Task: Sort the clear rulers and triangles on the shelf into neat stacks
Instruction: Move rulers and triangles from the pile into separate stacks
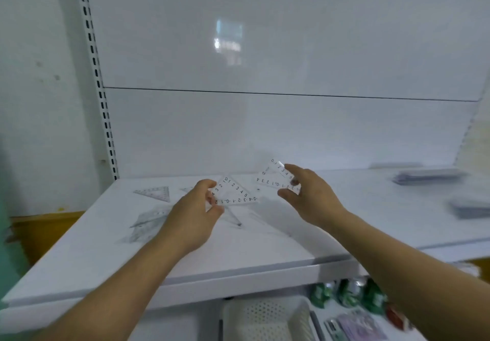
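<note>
Gathering mid-frame above the shelf (265,247): the left hand (197,212) pinches the left triangle (234,192), the right hand (313,197) the right triangle (275,177) (loose triangles (156,193) lie centre-left); next, probably, match edges and stack them.

A shelf (265,247) spans the middle of the frame, with a back panel (265,128) rising behind it and a slotted post (98,75) at upper left. At centre, above the shelf, the left hand (196,213) pinches a first triangle (233,192). Just right of it and apart from it, the right hand (310,194) holds a second triangle (275,178). Left of the hands, a flat triangle (156,193) lies on the shelf, with a loose pile (148,224) in front of it. At far right lie a far stack (427,176) and a near stack (469,208). Below the shelf, a basket (265,316) sits at bottom centre, with packets (347,293) to its right.
</note>
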The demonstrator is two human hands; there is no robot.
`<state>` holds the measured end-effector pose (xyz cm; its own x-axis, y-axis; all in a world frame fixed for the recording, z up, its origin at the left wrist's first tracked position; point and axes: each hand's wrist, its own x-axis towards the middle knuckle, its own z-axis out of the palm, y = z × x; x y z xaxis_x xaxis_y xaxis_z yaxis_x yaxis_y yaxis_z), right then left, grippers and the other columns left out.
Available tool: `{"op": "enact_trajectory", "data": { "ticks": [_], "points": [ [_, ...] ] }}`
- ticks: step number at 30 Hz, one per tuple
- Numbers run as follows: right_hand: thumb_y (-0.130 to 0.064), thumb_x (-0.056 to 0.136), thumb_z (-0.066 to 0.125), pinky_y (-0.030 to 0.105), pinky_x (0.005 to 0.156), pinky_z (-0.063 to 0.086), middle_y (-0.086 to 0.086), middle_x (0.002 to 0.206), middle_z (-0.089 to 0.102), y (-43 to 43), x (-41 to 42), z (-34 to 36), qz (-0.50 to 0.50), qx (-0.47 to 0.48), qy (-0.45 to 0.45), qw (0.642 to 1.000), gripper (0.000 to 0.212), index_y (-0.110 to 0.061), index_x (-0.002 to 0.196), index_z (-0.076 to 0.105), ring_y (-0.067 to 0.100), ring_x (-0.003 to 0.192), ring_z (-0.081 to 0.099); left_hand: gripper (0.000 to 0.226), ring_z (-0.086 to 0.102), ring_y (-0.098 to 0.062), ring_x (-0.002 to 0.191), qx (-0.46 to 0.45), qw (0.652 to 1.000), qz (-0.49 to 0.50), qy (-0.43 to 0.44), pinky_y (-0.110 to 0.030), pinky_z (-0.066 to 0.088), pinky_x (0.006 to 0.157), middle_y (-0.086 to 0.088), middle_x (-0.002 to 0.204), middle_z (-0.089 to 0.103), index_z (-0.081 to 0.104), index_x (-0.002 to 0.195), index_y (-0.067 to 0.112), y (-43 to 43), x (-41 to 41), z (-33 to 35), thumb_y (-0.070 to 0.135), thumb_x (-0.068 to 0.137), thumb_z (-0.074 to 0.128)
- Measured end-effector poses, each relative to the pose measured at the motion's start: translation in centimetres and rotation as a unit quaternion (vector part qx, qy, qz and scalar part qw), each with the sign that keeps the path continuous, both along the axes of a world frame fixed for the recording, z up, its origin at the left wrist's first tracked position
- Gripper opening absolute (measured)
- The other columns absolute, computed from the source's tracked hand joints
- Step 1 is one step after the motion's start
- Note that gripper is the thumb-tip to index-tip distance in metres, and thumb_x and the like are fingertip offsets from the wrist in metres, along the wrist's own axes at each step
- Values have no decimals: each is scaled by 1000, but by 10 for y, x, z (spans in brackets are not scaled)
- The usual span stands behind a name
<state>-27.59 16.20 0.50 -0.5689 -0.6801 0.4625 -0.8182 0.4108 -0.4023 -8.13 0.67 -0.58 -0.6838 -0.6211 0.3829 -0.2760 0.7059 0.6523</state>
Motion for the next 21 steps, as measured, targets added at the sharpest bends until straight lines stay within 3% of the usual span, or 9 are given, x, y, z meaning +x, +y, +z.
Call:
{"op": "enact_trajectory", "data": {
  "ticks": [3, 7, 13, 21],
  "points": [
    [-47, 93, 49, 25, 82, 38, -7, 108, 49, 49, -16, -1, -44, 2, 3, 999, 61, -36, 147, 23, 11, 91, 48, 46, 49, -9, 81, -11, 999, -29, 22, -25, 37, 77, 14, 102, 55, 43, 133, 30, 35, -25, 0, 29, 90, 59],
    [-40, 94, 51, 26, 80, 38, -6, 108, 51, 126, -41, -1, -93, -4, -12, 996, 56, -22, 144, 32, 12, 92, 49, 48, 50, -9, 82, -18, 996, -75, 46, -26, 39, 78, 14, 97, 56, 46, 133, 32, 96, -66, -2, 31, 88, 62],
    [-44, 95, 47, 28, 90, 41, 1, 131, 54, 281, -87, 0, -170, 46, 1, 984, 55, -25, 145, 32, 16, 111, 54, 52, 49, -4, 79, -18, 985, -165, 37, -22, 36, 76, 12, 91, 54, 45, 136, 29, 217, -154, -13, 29, 87, 62],
    [-46, 96, 44, 33, 90, 47, 4, 128, 58, 463, -159, -4, -267, 93, -21, 959, 57, -24, 146, 31, 19, 110, 57, 53, 52, -7, 77, -22, 969, -247, 17, -22, 38, 65, 7, 89, 55, 42, 139, 27, 384, -266, -14, 29, 89, 58]
  ]
}}
